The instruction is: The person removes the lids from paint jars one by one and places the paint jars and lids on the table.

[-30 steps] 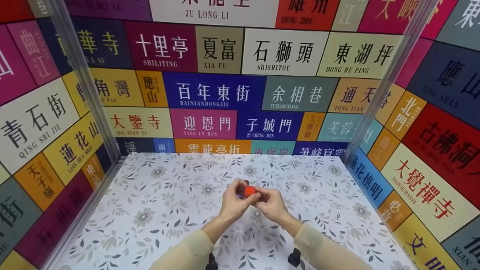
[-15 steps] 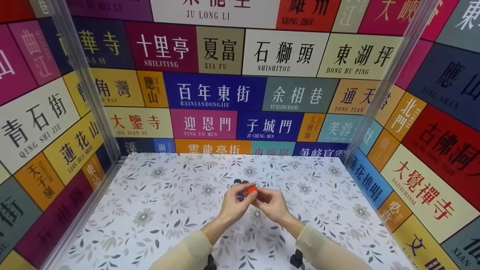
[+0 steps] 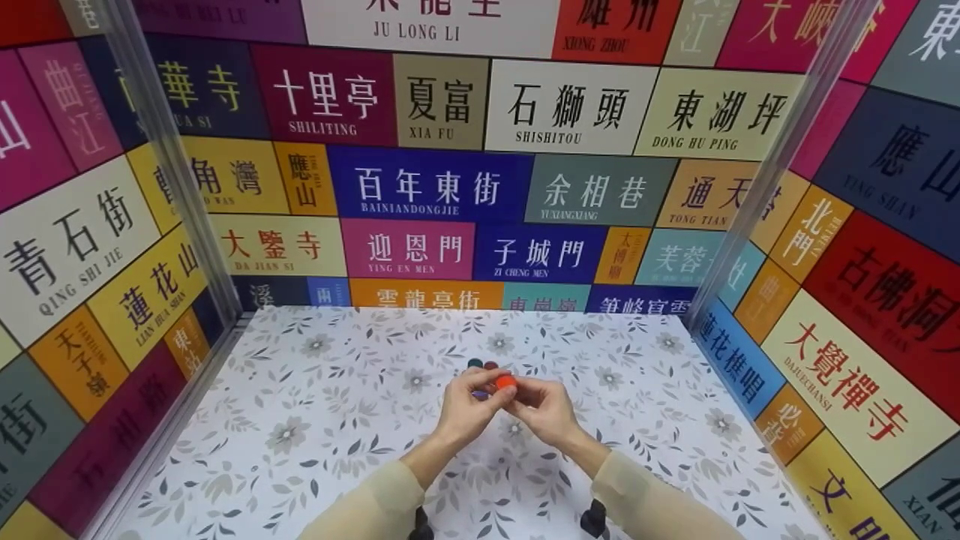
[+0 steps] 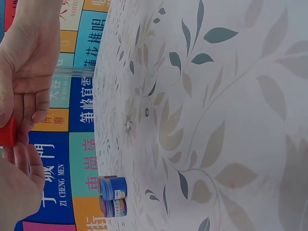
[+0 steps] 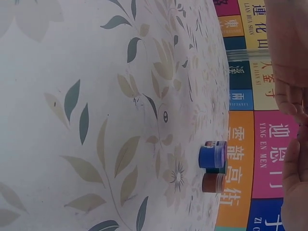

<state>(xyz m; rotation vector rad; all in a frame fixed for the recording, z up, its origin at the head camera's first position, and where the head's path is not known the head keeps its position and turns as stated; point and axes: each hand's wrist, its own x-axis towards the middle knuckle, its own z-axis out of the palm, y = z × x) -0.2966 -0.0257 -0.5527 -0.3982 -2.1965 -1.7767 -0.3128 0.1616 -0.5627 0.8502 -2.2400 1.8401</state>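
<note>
In the head view both hands meet over the middle of the floral table [image 3: 300, 420]. Between them is a small pot with an orange-red lid [image 3: 505, 382]. My left hand [image 3: 486, 393] grips the pot's body from the left, and a purple bit of it shows under the fingers. My right hand [image 3: 523, 393] pinches the lid from the right. The left wrist view shows the red lid [image 4: 6, 131] at the frame's left edge, between the fingers of both hands. The rest of the pot is hidden by the fingers.
Several small paint pots stand on the table just beyond the hands: a blue one [image 5: 213, 155], a brown one [image 5: 213, 183] and a dark one [image 3: 475, 364]. Walls covered in coloured sign panels [image 3: 427, 187] close in the table on three sides.
My left fingers have dropped from above the lid, and the pots behind the hands have come into view. Both hands have stayed on the orange-lidded pot in nearly the same place.
</note>
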